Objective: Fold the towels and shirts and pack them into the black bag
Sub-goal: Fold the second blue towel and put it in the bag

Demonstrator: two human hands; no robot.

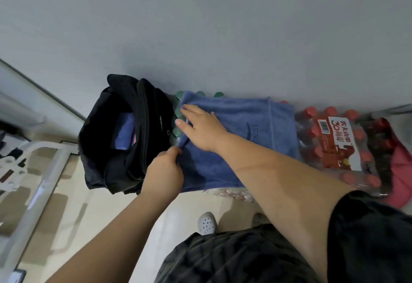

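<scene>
One blue towel [245, 115] lay spread flat on top of a shrink-wrapped pack of green-capped bottles [177, 112], against the grey wall [200, 26]. About five green caps showed past the towel's far and left edges; the rest of that pack was covered. The right hand [200, 128] pressed down on the left part of the towel, palm flat and fingers straight and spread. The left hand [165, 169] pinched the towel's near-left edge between thumb and curled fingers, lifting a small fold of cloth there. Dark printed lettering showed on the towel just right of the right wrist.

One black bag [100, 148] stood open just left of the towel, touching the bottle pack. Inside it lay one folded blue cloth [123, 131] with a thin pink strip [134, 140] at its right side — whether that strip was a separate item could not be told.

A second pack, of red-capped bottles [334, 140] with one printed label, sat just right of the towel; its caps were too many and too blurred to count. One red cloth [399, 171] lay beyond it at the far right.

Two white perforated clogs [207, 223] showed on the pale floor [107, 204] below the towel. One white metal frame [44, 160] stood at the left.
</scene>
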